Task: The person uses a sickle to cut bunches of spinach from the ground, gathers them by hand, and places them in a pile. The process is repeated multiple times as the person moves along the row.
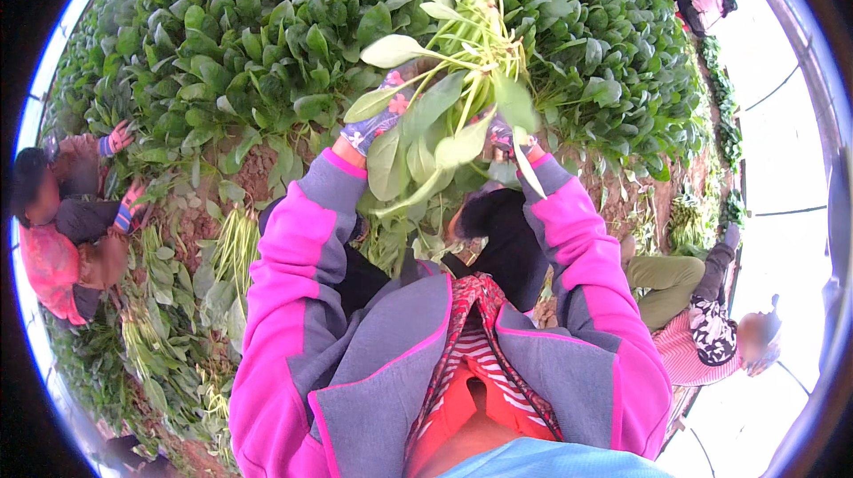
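Note:
In front of my chest I hold up a bunch of spinach (476, 71), its pale stems and cut root ends pointing up and away and its leaves hanging towards me. My left hand (383, 111), in a floral-patterned glove, grips the bunch from the left side. On the right, my right hand (498, 135) in a matching glove closes around it; drooping leaves hide many of its fingers. Below the bunch, loose spinach plants (393, 245) lie on the soil between my legs.
Dense standing spinach (280, 45) fills the bed ahead. Harvested bunches (233, 245) lie on the soil at my left. One person (60, 231) crouches at left, another (706, 325) sits at right, and a third (703, 5) is farther off by the plastic greenhouse wall (786, 145).

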A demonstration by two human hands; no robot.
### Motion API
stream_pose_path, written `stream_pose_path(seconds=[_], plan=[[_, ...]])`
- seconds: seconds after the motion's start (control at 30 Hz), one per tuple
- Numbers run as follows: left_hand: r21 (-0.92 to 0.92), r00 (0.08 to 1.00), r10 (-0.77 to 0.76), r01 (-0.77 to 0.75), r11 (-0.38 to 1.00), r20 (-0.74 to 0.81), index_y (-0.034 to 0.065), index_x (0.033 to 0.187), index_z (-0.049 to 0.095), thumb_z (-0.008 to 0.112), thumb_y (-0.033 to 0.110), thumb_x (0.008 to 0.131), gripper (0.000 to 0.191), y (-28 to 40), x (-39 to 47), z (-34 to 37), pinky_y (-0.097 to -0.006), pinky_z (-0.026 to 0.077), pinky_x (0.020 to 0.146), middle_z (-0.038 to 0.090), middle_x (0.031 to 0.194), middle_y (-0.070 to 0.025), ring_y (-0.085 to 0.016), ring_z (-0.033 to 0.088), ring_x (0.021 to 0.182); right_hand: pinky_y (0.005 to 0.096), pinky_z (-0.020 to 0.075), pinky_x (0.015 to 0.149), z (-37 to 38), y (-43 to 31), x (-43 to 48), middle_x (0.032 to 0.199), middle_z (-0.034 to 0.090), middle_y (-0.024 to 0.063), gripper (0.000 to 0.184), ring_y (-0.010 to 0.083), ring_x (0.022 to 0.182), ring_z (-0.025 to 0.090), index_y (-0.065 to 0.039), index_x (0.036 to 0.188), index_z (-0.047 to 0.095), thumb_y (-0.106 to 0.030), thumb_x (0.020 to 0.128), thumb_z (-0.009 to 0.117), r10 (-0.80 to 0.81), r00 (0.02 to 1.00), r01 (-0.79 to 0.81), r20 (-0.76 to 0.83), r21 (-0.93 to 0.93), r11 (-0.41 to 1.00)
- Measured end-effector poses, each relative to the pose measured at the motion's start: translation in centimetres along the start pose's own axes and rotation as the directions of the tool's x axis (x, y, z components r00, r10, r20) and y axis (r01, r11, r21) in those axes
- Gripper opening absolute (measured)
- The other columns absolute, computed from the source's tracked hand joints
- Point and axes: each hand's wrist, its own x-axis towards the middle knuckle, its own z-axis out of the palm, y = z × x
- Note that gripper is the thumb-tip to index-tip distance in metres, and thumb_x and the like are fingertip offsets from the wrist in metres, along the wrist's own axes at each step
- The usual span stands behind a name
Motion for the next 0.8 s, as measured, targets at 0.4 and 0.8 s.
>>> stream_pose_path(seconds=[0.4,0.8], plan=[[0.780,0.901,0.315,0.040,0.624,-0.298,0.0051,0.113,0.059,0.062,0.018,0.086,0.030,13.5,1.0,-3.4,-0.0276,0.053,0.067,0.066,0.090,-0.0098,-0.016,0.063,0.077,0.0340,0.0530,0.075,-2.0,-1.3,1.3,0.099,0.067,0.0137,0.065,0.0231,0.082,0.066,-0.003,0.123,0.052,-0.031,0.068,0.074,0.058,0.986,-0.082,-0.157,-0.151,0.985],[0.941,0.871,0.458,0.015,0.338,-0.179,0.0062,0.124,0.048,0.071,0.032,0.078,0.057,5.9,0.3,5.2,-0.0382,0.051,0.077,0.062,0.108,-0.0170,-0.031,0.062,0.093,0.0371,0.0509,0.068,3.0,-2.4,1.7,0.094,0.066,0.0158,0.085,0.0304,0.082,0.065,-0.016,0.136,0.037,-0.033,0.063,0.076,-0.123,0.964,-0.207,-0.238,-0.953,0.223]])
